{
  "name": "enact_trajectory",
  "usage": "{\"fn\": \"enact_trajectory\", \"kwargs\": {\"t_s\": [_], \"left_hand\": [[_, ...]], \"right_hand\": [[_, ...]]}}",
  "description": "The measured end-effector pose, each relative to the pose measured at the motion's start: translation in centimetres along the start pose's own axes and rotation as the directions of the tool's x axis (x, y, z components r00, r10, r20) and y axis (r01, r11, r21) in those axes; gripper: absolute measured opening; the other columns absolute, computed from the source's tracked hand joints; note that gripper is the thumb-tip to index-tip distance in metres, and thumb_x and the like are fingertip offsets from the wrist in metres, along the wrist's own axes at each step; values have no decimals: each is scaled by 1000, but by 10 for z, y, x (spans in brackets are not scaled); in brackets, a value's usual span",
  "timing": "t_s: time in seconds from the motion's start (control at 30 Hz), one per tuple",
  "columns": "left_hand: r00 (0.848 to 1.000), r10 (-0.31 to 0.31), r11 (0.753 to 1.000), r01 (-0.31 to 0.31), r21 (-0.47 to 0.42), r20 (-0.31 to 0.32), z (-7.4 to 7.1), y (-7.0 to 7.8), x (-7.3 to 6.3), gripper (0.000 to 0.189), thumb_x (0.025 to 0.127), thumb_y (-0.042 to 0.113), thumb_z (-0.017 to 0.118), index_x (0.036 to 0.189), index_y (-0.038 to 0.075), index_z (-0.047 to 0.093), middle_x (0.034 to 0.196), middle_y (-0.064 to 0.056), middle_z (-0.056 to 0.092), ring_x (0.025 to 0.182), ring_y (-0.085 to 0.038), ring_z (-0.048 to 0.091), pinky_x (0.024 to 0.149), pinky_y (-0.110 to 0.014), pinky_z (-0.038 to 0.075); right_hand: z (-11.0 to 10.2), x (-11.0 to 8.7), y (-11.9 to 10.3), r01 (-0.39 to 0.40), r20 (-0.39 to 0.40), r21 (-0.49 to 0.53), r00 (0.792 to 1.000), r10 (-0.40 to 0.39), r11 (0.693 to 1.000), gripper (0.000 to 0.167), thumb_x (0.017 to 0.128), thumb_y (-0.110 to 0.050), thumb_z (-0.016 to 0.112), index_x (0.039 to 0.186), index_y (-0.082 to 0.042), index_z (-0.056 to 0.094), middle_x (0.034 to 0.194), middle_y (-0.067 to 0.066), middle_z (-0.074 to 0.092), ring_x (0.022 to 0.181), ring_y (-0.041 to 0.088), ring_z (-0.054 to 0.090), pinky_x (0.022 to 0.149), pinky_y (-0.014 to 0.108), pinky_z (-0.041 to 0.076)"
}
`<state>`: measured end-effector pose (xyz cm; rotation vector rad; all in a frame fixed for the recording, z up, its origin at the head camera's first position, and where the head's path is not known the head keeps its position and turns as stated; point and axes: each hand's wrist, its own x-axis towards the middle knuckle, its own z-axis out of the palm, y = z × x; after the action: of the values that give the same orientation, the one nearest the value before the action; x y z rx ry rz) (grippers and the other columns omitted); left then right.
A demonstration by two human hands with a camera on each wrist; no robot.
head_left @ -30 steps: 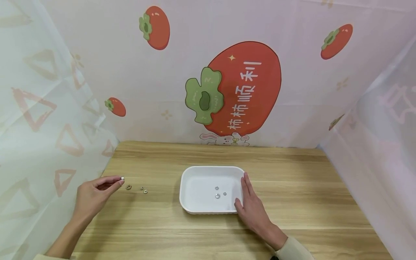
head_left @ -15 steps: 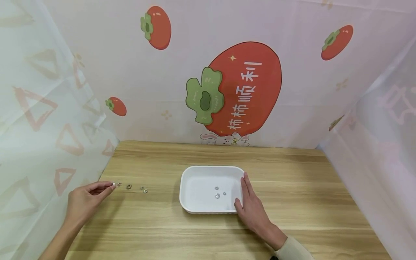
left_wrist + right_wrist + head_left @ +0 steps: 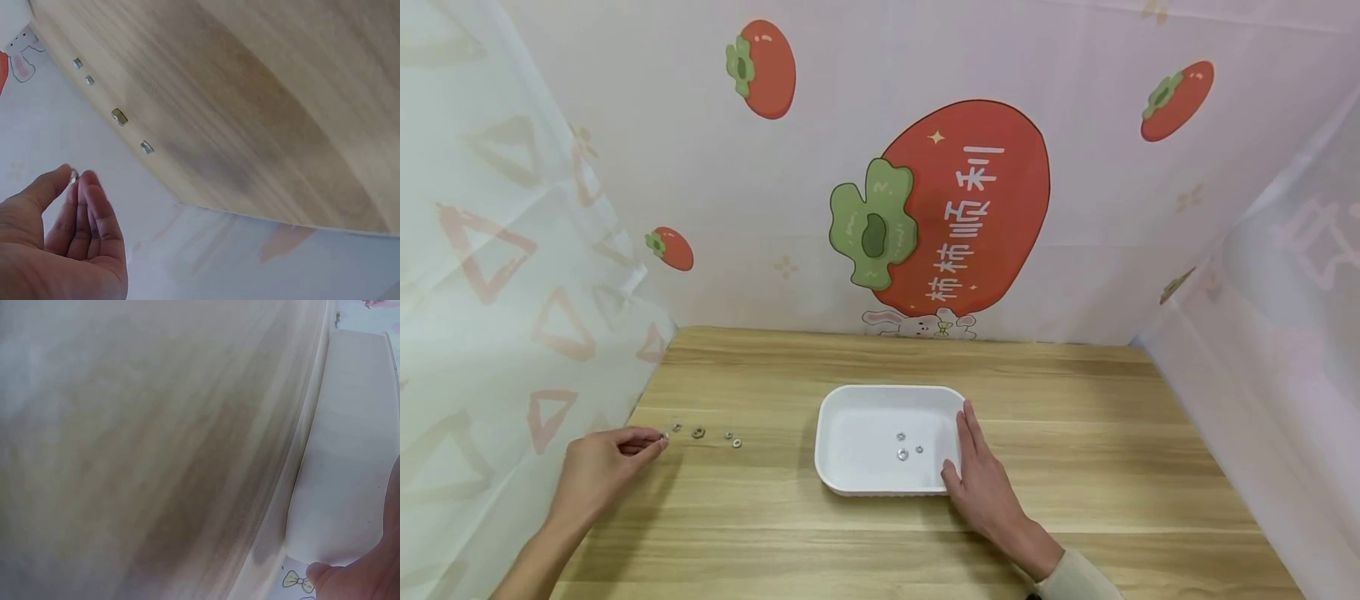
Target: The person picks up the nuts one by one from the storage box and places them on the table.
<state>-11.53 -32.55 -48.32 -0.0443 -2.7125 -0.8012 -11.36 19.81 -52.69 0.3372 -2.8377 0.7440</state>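
Note:
Between thumb and fingertips, my left hand [image 3: 602, 467] pinches a small shiny metal nut [image 3: 74, 176], partly hidden by the fingers. Just right of it, several loose nuts lie on the wooden table, among them a larger brownish nut [image 3: 698, 432] and a small silver nut [image 3: 147, 147]. My right hand [image 3: 988, 492] holds the right end of a white rectangular tray [image 3: 850, 487], thumb over the front right corner and fingers along the right wall. Inside the tray are three small metal pieces, the largest a ring-like nut [image 3: 902, 454].
The wooden table [image 3: 760, 533] meets a white cloth backdrop [image 3: 790, 183] printed with red persimmons. Cloth walls also rise on the left [image 3: 497, 333] and right [image 3: 1285, 358], the left one close to my left hand.
My left hand has moved left and slightly toward me with the pinched nut, uncovering a small nut on the table. The right hand and tray stay in place.

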Motion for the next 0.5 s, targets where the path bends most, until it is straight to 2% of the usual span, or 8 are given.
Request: {"fn": "enact_trajectory", "kwargs": {"t_s": [0.1,0.2,0.5], "left_hand": [[999,39,998,-41,53,25,2,0,2,5,86,14,86,86,10,83,75,1,77,61,-1,63,57,-23,47],[997,50,995,-54,88,53,3,1,4,4,85,12,85,84,10,83,75,0,77,62,-10,65,57,-31,48],[986,19,989,-43,141,167,-4,2,15,5,88,11,83,85,7,82,80,-9,78,70,-32,72,64,-51,56]], "right_hand": [[0,0,0,-4,3,1,1000,4,1000,79,99,-17,63,163,10,24,176,17,13,143,40,51,107,53,51],[0,0,0,-3,0,4,1000,3,1000,79,99,-17,63,162,10,24,176,17,13,142,41,52,107,53,51],[0,0,0,2,-7,13,1000,-2,1000,79,99,-18,62,162,10,24,176,17,14,140,40,54,105,53,52]]}}
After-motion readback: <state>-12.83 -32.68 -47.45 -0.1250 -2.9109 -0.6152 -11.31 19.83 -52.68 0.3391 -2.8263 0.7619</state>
